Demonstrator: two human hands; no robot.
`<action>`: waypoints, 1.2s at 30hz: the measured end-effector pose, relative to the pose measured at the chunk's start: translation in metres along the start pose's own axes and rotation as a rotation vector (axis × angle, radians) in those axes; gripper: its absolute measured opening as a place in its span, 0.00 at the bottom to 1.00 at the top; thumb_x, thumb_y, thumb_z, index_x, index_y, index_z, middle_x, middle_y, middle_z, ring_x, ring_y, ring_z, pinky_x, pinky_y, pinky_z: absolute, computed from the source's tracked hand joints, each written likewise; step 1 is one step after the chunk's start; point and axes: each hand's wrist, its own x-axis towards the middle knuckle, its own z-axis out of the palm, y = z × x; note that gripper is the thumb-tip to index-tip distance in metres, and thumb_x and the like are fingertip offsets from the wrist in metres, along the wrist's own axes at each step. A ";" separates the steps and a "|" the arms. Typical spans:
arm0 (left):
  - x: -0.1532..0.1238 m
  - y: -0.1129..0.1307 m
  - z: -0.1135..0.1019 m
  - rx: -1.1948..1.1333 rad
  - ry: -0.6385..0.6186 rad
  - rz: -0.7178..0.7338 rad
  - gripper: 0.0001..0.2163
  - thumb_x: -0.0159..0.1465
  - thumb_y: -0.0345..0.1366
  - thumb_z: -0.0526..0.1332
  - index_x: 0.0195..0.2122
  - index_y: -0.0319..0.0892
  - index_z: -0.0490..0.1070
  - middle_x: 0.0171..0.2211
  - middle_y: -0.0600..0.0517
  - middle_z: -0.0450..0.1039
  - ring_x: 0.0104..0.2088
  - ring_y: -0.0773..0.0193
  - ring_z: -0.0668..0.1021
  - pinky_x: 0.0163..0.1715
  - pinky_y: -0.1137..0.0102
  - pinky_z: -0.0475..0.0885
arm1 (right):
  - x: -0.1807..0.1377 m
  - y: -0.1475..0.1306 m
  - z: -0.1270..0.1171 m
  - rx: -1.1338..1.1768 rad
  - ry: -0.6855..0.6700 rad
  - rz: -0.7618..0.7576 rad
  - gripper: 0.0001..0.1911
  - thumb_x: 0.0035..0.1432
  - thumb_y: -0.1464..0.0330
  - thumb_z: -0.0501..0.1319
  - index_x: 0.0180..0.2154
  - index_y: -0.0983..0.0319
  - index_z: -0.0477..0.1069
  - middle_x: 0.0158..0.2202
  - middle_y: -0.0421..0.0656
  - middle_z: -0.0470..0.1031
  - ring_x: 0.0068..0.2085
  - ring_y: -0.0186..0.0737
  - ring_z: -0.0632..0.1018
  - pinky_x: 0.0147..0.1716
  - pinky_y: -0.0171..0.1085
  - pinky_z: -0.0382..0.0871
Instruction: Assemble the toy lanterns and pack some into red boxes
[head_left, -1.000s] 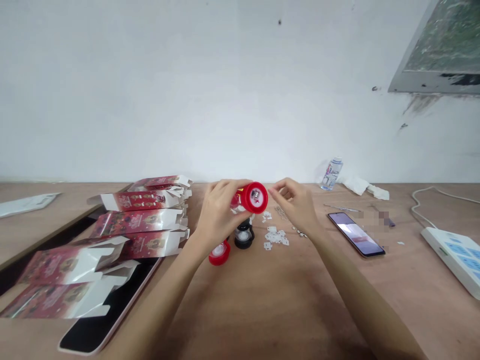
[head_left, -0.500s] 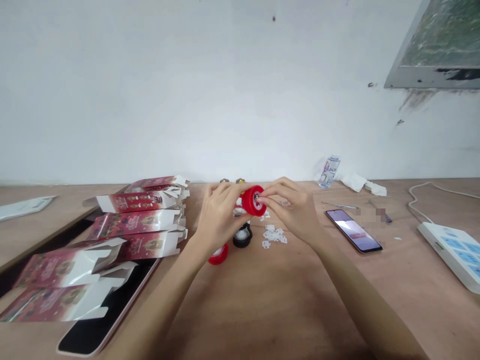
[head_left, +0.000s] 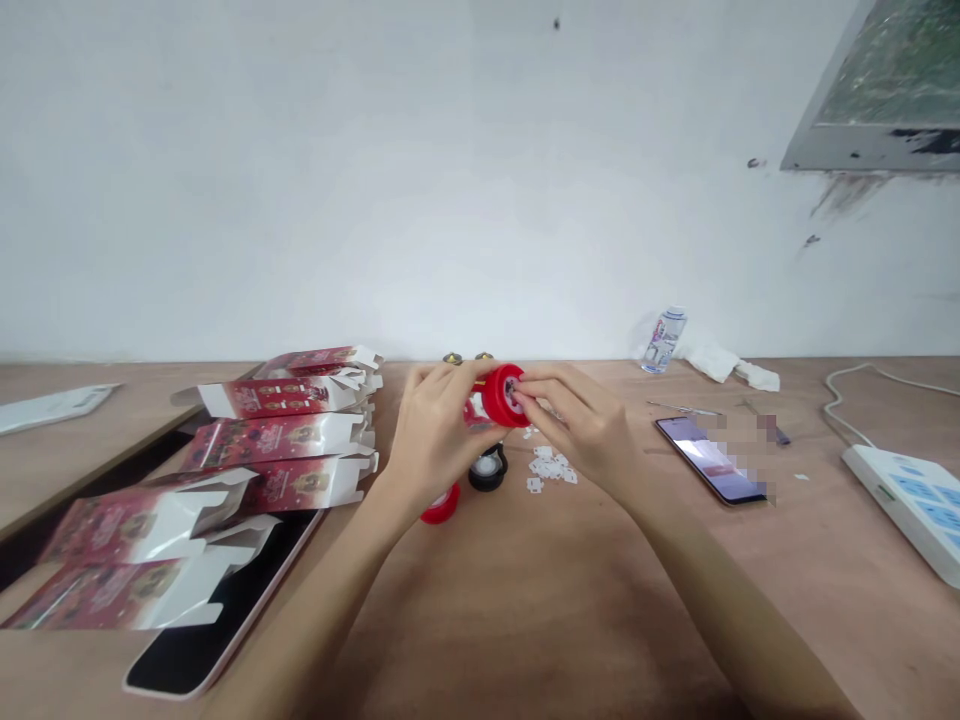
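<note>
My left hand [head_left: 439,425] is wrapped round a small red lantern [head_left: 501,398], holding it above the table with its round base turned to the right and towards me. Thumb and fingertips of my right hand [head_left: 581,415] are pinched together at the recess in that base. Whatever is between them is too small to make out. Below the hands stand a black lantern [head_left: 487,470] and another red lantern [head_left: 441,507], the latter partly covered by my left wrist. A loose heap of small white plastic tabs [head_left: 551,467] lies beside them.
Red printed boxes [head_left: 277,440] with open flaps lie at the left, some over a black pad [head_left: 176,660]. To the right are a phone [head_left: 709,460], a thin tool [head_left: 684,408], a water bottle [head_left: 664,340], crumpled tissue [head_left: 712,362] and a white power strip [head_left: 904,500].
My right fingertips still work at the lantern's base, with the right hand's fingers drawn closer together. The silvery bit seen in the recess earlier shows less now. The view has shifted slightly.
</note>
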 end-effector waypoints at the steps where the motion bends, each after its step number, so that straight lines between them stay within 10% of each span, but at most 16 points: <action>1: 0.000 0.001 -0.001 -0.002 -0.006 -0.007 0.17 0.56 0.39 0.65 0.45 0.44 0.65 0.41 0.50 0.77 0.39 0.59 0.77 0.41 0.64 0.65 | 0.000 0.000 0.000 -0.012 0.005 -0.010 0.06 0.60 0.77 0.54 0.38 0.63 0.68 0.37 0.47 0.75 0.39 0.36 0.76 0.38 0.36 0.73; 22: 0.003 0.007 -0.002 -0.115 -0.088 -0.167 0.17 0.52 0.35 0.67 0.42 0.45 0.66 0.38 0.52 0.78 0.37 0.59 0.79 0.40 0.63 0.68 | 0.004 0.000 0.001 0.018 0.019 0.079 0.07 0.58 0.78 0.53 0.33 0.61 0.65 0.31 0.43 0.73 0.32 0.34 0.74 0.31 0.34 0.71; 32: 0.003 0.004 -0.001 -0.139 -0.092 -0.189 0.17 0.53 0.37 0.66 0.43 0.44 0.66 0.39 0.52 0.78 0.38 0.59 0.79 0.40 0.63 0.70 | 0.006 -0.001 0.002 0.381 -0.008 0.416 0.04 0.56 0.71 0.61 0.29 0.60 0.68 0.31 0.39 0.73 0.35 0.35 0.75 0.37 0.38 0.70; 36: 0.002 0.003 0.001 -0.137 -0.082 -0.201 0.18 0.52 0.36 0.67 0.44 0.44 0.66 0.41 0.51 0.77 0.39 0.58 0.78 0.39 0.64 0.70 | 0.005 0.005 0.012 0.622 0.178 0.667 0.06 0.56 0.69 0.60 0.28 0.61 0.65 0.32 0.40 0.74 0.36 0.34 0.76 0.39 0.39 0.72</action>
